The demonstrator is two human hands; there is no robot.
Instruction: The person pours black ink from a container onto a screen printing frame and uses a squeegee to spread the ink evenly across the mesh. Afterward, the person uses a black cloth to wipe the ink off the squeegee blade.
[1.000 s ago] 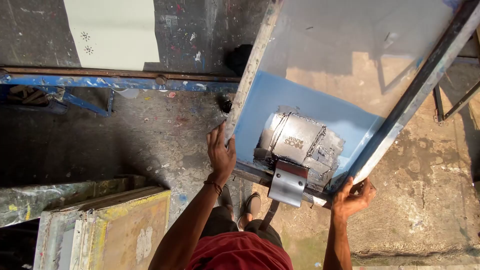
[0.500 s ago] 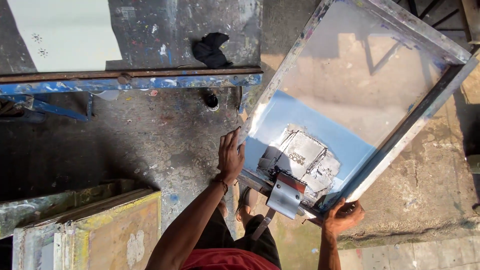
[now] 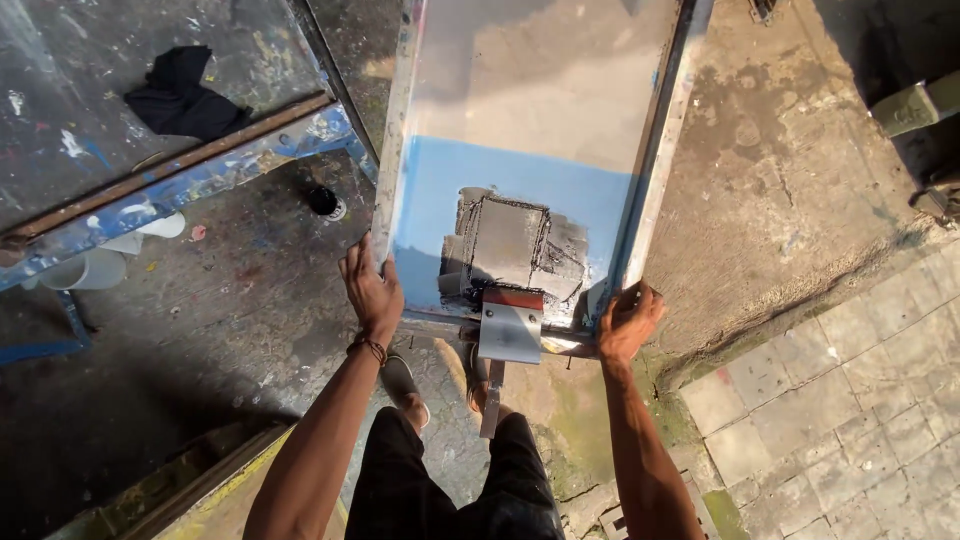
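- Large metal-framed printing screen (image 3: 530, 130) held in the upper centre of the frame, extending from the top edge down to mid-frame, near end towards the person.
- Left hand (image 3: 372, 290) placed flat against the lower left rail of the screen frame, fingers extended upward along the rail, thumb wrapped onto it.
- Braided cord bracelet (image 3: 370, 347) worn at the left wrist.
- Right hand (image 3: 627, 322) clamped on the lower right corner of the frame, fingers curled tight around the rail.
- Blue coated band (image 3: 500, 190) across the lower part of the mesh; pale translucent mesh above it.
- Grey paint patch (image 3: 510, 245) smeared on the blue band, centre of the frame, between the two hands.
- Metal clamp bracket (image 3: 509, 325) with a reddish top strip fixed at the middle of the near rail, just below the grey patch; narrow bar hanging beneath it.
- Paint-stained table (image 3: 150, 150) with a blue edge in the upper left of the frame, black cloth (image 3: 180, 90) lying on it.
- Small black round container (image 3: 322, 201) on the floor, left of the screen.
- White pipe piece (image 3: 95, 265) under the table edge, far left.
- Paved tiles (image 3: 850, 400) in the lower right.
- Sandalled feet (image 3: 405, 385) at the lower centre.
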